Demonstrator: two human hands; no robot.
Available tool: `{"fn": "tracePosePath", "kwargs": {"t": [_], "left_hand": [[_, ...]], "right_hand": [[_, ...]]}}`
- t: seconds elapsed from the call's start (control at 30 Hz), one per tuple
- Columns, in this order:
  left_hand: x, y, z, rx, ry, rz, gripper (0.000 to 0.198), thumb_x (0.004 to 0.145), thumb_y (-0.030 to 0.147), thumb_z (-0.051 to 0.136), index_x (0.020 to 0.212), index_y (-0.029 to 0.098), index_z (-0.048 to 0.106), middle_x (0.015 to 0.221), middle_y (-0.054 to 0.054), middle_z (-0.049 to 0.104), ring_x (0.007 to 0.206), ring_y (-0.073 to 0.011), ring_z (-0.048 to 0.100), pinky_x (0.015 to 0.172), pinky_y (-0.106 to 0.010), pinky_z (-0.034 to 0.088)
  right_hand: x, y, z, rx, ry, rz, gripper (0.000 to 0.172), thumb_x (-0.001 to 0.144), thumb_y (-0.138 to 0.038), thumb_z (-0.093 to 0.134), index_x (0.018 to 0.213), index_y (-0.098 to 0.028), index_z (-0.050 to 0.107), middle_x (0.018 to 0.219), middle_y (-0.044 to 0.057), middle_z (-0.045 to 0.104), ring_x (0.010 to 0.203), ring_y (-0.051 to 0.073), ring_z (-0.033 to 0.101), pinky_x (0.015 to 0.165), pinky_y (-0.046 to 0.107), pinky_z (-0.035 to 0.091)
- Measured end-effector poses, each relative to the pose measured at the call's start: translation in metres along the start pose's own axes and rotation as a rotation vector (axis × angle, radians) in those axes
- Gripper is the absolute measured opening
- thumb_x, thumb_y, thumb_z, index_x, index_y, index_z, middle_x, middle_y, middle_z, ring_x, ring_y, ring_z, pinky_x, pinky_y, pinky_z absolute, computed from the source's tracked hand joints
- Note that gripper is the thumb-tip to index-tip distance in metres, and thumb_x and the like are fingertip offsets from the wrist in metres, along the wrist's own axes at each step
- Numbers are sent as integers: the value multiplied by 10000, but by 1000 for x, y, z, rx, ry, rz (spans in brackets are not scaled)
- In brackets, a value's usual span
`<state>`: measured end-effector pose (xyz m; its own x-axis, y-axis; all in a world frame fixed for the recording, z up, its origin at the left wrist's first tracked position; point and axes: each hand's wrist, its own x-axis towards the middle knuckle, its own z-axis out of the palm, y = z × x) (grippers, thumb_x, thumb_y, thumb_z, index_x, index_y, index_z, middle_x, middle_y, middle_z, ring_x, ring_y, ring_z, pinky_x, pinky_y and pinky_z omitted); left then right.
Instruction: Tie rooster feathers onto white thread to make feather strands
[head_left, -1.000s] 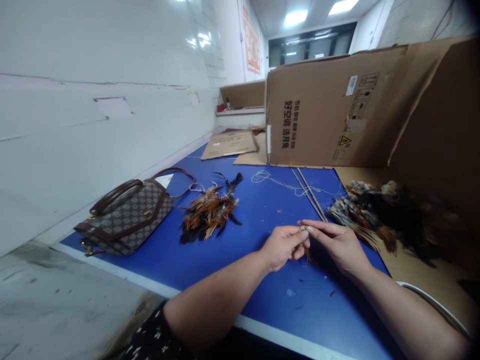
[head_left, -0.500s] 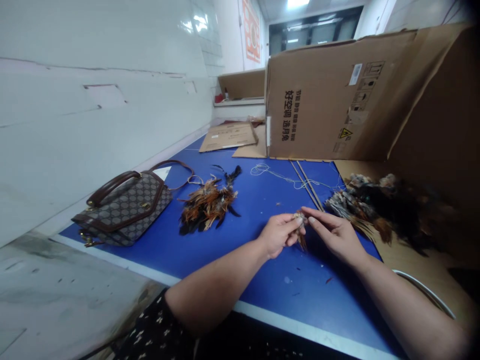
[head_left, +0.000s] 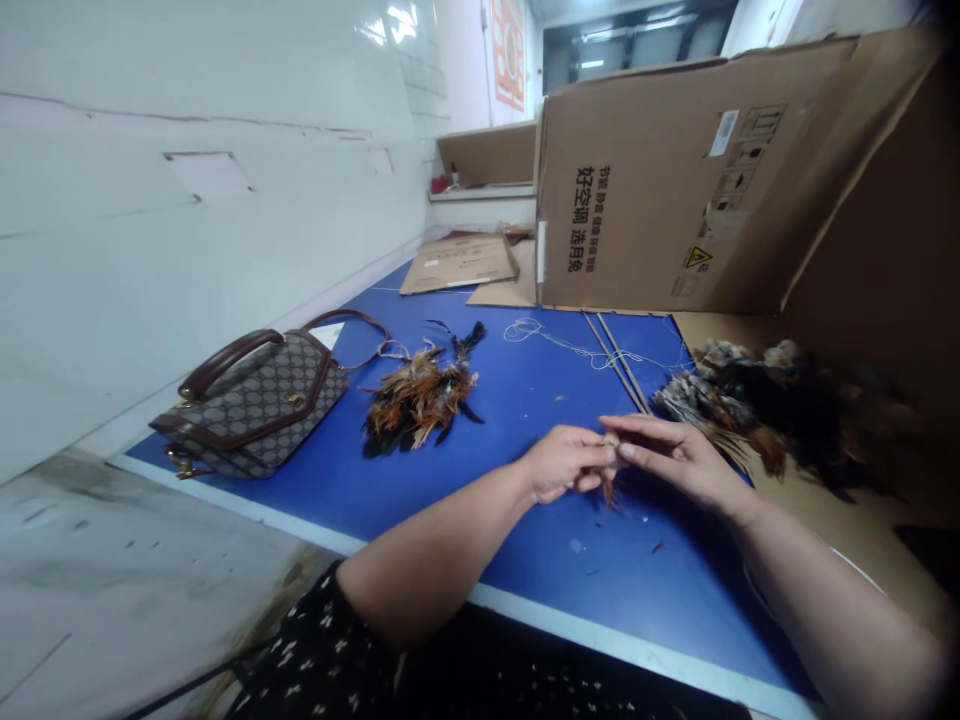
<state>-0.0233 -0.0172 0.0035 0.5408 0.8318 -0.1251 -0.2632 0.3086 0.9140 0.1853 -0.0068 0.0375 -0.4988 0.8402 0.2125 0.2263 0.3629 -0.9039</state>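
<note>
Above the blue table (head_left: 487, 520), my left hand (head_left: 562, 465) is closed on a small bunch of brown feathers (head_left: 609, 492), whose tips hang down below the fingers. My right hand (head_left: 690, 465) meets it from the right, its thumb and fingertips closed at the top of the bunch. Just what lies between those fingertips is too small to make out. To the left lies a pile of brown and black feather bunches (head_left: 420, 400). A larger heap of grey, brown and black feathers (head_left: 772, 410) is on the right, beyond my right hand.
A patterned handbag (head_left: 259, 405) stands at the table's left edge. Two thin sticks (head_left: 616, 362) and a loose pale thread (head_left: 551, 345) lie ahead of my hands. A big cardboard box (head_left: 652, 210) rises behind, with flat cardboard (head_left: 461, 262) beside it.
My right fingertips have shifted slightly around the top of the bunch, and the left thumb lies flatter over it. The whole view has tilted a little.
</note>
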Motion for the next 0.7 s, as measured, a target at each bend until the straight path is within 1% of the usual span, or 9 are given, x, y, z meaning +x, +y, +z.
{"fn": "tracePosePath", "kwargs": {"t": [0.1,0.13,0.2,0.27,0.37,0.5,0.6,0.67,0.7], "left_hand": [[-6,2,-1,20,-152,-116,411,750,429,859,934,77,754,696,-48,627,424,-37,451,405,-219,156],[-7,3,-1,5,-182,-128,404,759,422,855,946,76,759,700,-49,624,427,-38,454,404,-219,159],[-8,2,0,-31,-210,-128,392,775,415,846,954,77,760,717,-48,618,431,-40,464,397,-222,165],[-6,1,1,-62,-191,-111,399,781,416,840,977,80,756,732,-39,607,430,-40,464,390,-224,163],[-3,-1,2,-100,-112,-67,405,752,417,860,949,86,736,736,-22,593,441,-32,449,402,-216,173],[-1,-3,5,-30,-20,8,421,774,507,815,802,115,663,574,21,526,436,-44,412,432,-210,211],[-2,-3,7,91,43,48,432,806,547,761,760,135,636,499,38,484,424,-54,391,436,-209,218],[-1,-2,9,127,87,88,418,806,531,760,769,130,648,554,24,528,439,-50,412,446,-207,246],[-1,-1,9,120,105,106,409,803,520,764,796,123,665,598,17,549,449,-48,427,450,-207,259]], "right_hand": [[1,-1,-10,94,-208,18,439,859,-466,771,1240,-248,775,1049,93,749,898,226,715,846,373,583],[1,0,-11,121,-253,17,409,862,-459,768,1206,-238,791,1006,87,736,846,206,704,812,359,584],[2,2,-12,154,-272,13,324,868,-438,764,1105,-225,824,979,80,711,804,183,679,781,340,577],[3,4,-10,163,-211,9,267,874,-436,759,1013,-220,834,974,74,696,784,171,660,762,328,570],[4,8,-6,125,-83,5,274,872,-485,750,905,-221,817,951,67,696,747,168,639,746,328,562],[6,6,2,-26,63,-50,331,903,-529,697,796,-222,752,844,60,687,762,191,622,763,331,539],[6,2,9,-97,141,-76,357,918,-545,669,765,-228,726,800,58,680,753,201,617,772,335,529],[5,1,13,-98,196,-91,341,918,-533,676,777,-231,750,831,67,700,787,213,637,793,340,532],[4,0,15,-83,226,-90,321,925,-521,672,824,-234,775,855,70,709,786,212,641,787,339,535]]}}
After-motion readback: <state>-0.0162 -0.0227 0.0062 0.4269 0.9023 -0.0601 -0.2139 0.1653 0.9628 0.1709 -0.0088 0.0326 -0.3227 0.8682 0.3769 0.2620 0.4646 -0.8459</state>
